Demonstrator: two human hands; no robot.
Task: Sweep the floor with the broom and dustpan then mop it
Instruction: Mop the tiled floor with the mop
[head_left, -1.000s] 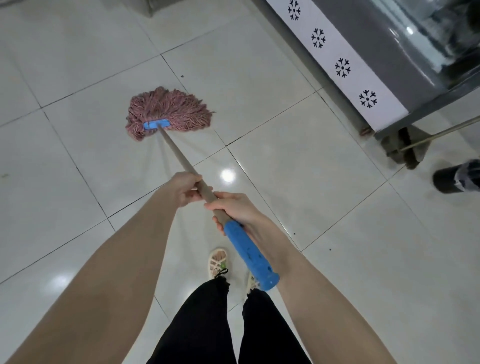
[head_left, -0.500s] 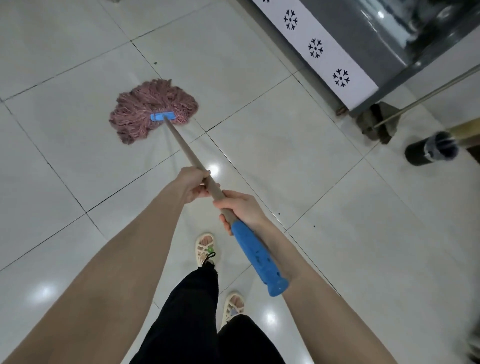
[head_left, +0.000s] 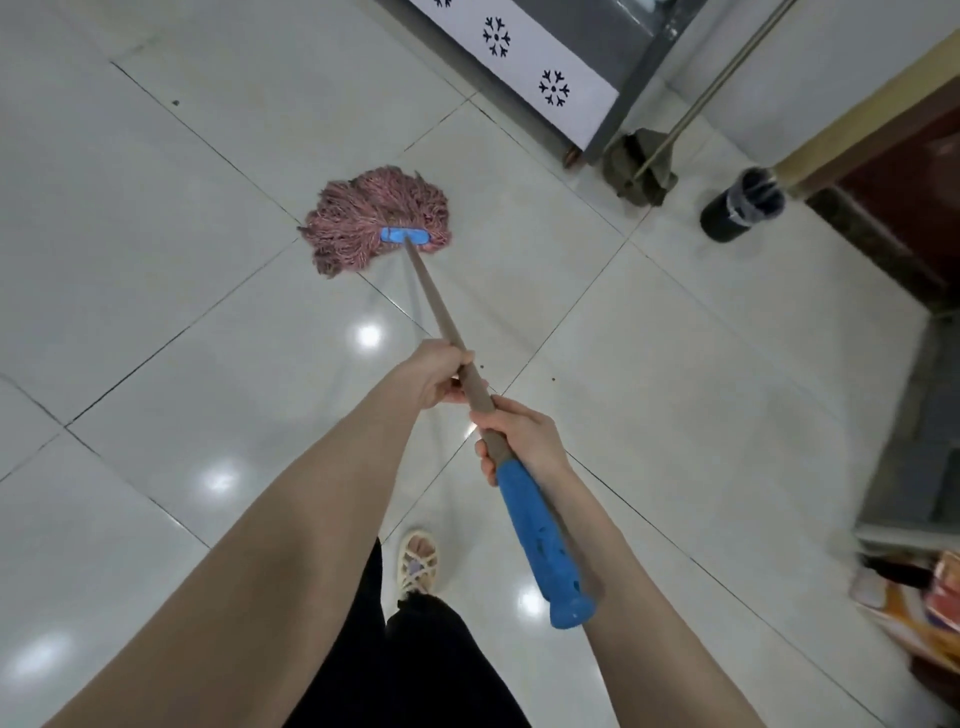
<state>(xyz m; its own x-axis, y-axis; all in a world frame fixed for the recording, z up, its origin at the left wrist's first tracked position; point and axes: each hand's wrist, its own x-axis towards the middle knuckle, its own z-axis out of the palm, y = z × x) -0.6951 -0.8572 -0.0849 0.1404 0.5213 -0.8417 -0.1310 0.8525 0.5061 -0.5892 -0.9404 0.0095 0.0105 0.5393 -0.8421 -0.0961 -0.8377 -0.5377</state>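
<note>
The left hand (head_left: 437, 378) and right hand (head_left: 524, 441) curl tight round the long brown mop stick (head_left: 436, 306), and the pink stringy mop head (head_left: 363, 218) has slid across the shiny white tiled floor (head_left: 156, 270) closer to the grey cabinet (head_left: 623, 52), so mopping is under way.

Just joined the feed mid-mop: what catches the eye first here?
The pink string mop head spreads on the glossy white floor tiles, upper centre. Next, both hands grip its shaft: the left hand ahead, the right hand just above the blue handle sleeve. At upper right, a dark cylindrical container stands near a grey mop.
</note>
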